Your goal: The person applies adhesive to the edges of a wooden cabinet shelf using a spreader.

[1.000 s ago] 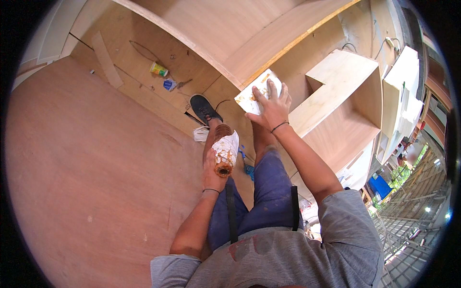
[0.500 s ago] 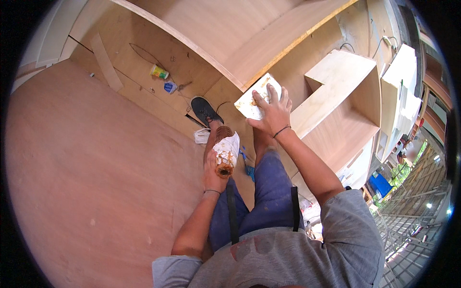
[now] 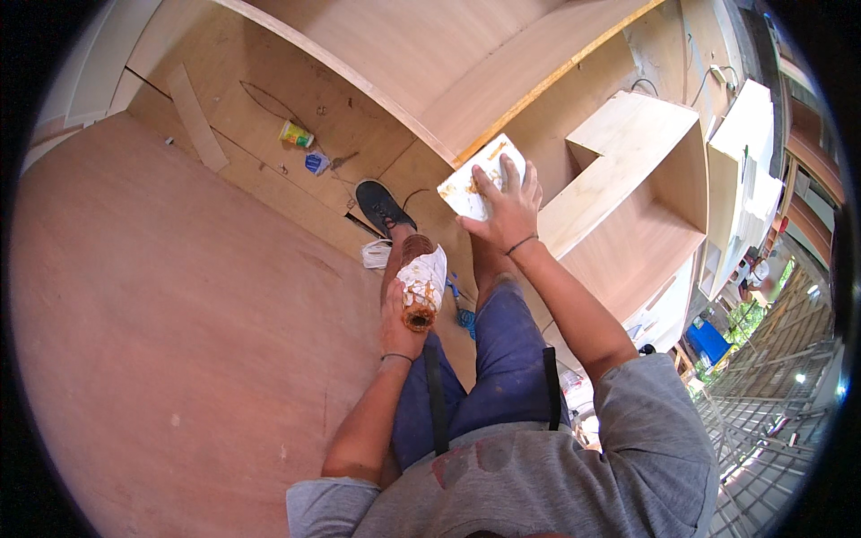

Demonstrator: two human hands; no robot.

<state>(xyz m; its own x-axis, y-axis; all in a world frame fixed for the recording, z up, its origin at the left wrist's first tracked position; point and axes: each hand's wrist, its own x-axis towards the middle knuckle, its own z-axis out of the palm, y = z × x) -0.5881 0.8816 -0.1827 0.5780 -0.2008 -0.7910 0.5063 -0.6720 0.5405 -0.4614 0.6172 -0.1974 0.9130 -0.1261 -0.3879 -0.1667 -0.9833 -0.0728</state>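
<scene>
My left hand (image 3: 400, 325) is wrapped round a brown ribbed bottle (image 3: 419, 296) with a torn white label. Its open end, crusted with brown residue, points back toward me. Farther out, my right hand (image 3: 508, 202) grips a white rectangular pad (image 3: 473, 190) smeared with orange-brown, fingers spread over its top. This pad is at the near corner of a large wooden cabinet (image 3: 493, 81), whose edge carries a yellow-orange strip (image 3: 569, 72). Whether the pad touches that edge cannot be made out.
A broad reddish-brown panel (image 3: 179, 332) fills the left side. At right stands a smaller wooden carcass (image 3: 619, 206) beside white boards (image 3: 740, 197). On the floor lie a yellow-green cup (image 3: 296, 134), a blue-and-white scrap (image 3: 317, 162) and a blue cord (image 3: 466, 321). A person (image 3: 759, 278) is far right.
Both hands keep their holds. The right hand and the white pad have shifted very slightly up and left in view, along with the surroundings; the left hand is nearly still.
</scene>
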